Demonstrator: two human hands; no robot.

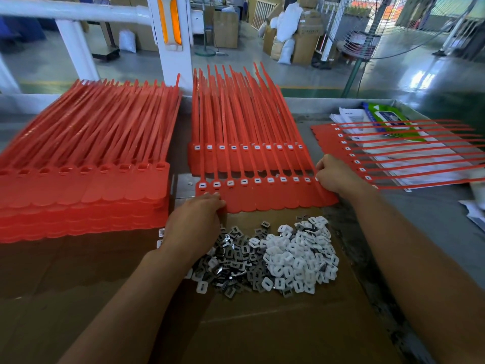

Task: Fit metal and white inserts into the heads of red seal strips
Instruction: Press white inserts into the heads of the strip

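Currently we've got the stack of unfilled red strips at frame left, the filled red seal strip sheet at centre gripped at each end by our left hand and right hand, fingers curled, metal inserts and white inserts heaped just below.

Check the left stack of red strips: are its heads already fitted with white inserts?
No: the left stack shows empty head openings, with no white in them.
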